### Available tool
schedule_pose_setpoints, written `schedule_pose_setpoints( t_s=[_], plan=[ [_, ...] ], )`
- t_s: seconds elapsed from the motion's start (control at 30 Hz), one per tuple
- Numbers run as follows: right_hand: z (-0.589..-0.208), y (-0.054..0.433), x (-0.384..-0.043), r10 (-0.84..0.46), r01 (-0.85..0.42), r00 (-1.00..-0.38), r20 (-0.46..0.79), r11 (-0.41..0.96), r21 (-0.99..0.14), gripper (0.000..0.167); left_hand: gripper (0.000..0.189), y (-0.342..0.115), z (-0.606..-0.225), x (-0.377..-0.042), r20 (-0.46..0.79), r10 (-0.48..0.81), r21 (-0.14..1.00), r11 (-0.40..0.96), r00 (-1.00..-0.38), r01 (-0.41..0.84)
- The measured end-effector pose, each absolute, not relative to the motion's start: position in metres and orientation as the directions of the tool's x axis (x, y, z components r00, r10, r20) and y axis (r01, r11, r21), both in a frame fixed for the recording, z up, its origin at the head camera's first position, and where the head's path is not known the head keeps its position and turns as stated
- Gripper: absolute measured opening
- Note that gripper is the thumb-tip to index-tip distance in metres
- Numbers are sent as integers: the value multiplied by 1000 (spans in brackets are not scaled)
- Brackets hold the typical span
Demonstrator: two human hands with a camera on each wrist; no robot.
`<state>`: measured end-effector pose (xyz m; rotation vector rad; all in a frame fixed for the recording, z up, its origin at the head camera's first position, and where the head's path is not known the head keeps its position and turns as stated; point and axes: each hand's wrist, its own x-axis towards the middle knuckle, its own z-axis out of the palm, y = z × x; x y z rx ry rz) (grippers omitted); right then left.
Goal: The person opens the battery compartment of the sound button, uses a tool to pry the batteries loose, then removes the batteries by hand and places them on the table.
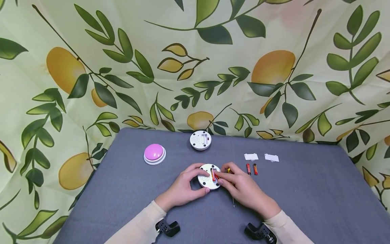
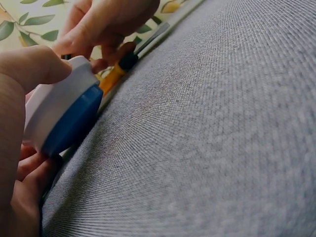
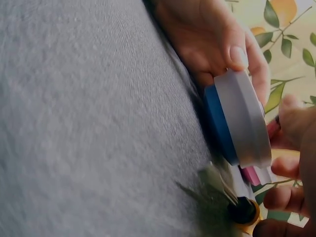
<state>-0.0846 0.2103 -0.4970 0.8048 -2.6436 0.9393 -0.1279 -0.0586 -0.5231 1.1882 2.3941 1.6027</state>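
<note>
My left hand (image 1: 190, 185) grips a round white push-button unit (image 1: 206, 183) by its sides, underside up. Its blue cap (image 2: 74, 123) faces down toward the cloth in the left wrist view. A red battery (image 1: 213, 174) is at the compartment in the underside; whether it is fully seated is hard to tell. With thumb and fingertips, my right hand (image 1: 243, 186) pinches a red battery (image 3: 273, 127) there, mostly hidden. Under that hand is a screwdriver (image 2: 113, 79) with a yellow and black handle; whether the lower fingers touch it, I cannot tell.
A second white unit (image 1: 197, 140) lies underside up behind my hands, its compartment uncovered. At left stands a pink-topped button (image 1: 153, 152). To the right are two white covers (image 1: 251, 156) and two loose batteries (image 1: 248, 169) on the grey cloth (image 1: 304, 189). A patterned curtain hangs behind.
</note>
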Motion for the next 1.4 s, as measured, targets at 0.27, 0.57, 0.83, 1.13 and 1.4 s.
schedule_pose_setpoints(
  t_s=[0.27, 0.57, 0.83, 1.13, 1.4],
  plan=[
    [-497, 216, -87, -514, -679, -732, 447, 604, -417, 36, 39, -58, -522, -128, 337, 586, 812, 215, -737, 543],
    [-496, 219, -89, -546, -711, -703, 457, 550, -438, 35, 38, -59, -522, -127, 362, 575, 806, 202, -734, 556],
    [-496, 220, -91, -516, -697, -716, 470, 496, -517, 35, 38, -59, -523, -128, 344, 582, 811, 212, -737, 546],
    [-492, 236, -100, -413, -691, -720, 557, 500, -522, 43, 38, -60, -523, -128, 357, 569, 806, 214, -741, 552],
    [-500, 286, -96, -231, -604, -765, 601, 579, -547, 50, 39, -59, -524, -128, 345, 573, 809, 220, -744, 544]
  ],
)
